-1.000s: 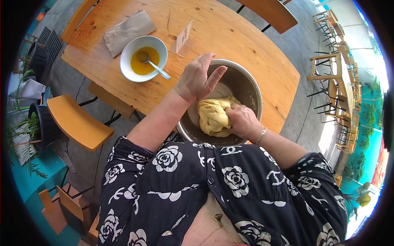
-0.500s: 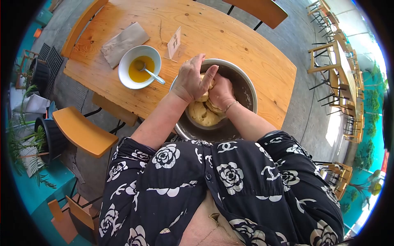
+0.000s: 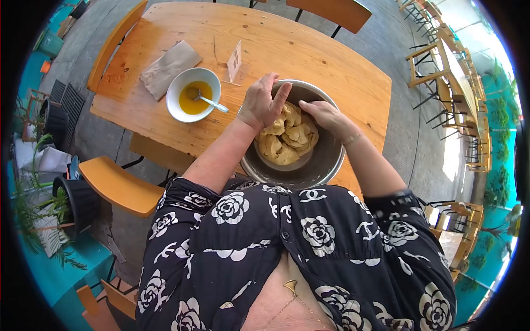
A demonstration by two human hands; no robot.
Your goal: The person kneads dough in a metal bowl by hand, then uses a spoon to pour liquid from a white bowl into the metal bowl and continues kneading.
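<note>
Yellow dough (image 3: 284,140) sits in a big metal pot (image 3: 331,151), in the middle of the frame. The right hand (image 3: 330,118) is by the dough's upper right side; I can't tell if it grips. The left hand (image 3: 260,103) is open, thumb apart, by the pot's upper left. Toward the upper left, a spoon (image 3: 213,103) rests in a white bowl (image 3: 172,102) of yellow liquid (image 3: 191,107), beside some paper (image 3: 168,67), on a wooden table (image 3: 309,47).

Free passage over the table (image 3: 331,71) beyond the metal bowl (image 3: 329,149) — white bowl (image 3: 175,95), spoon (image 3: 215,104) and card (image 3: 234,63) as obstacles leftward.
</note>
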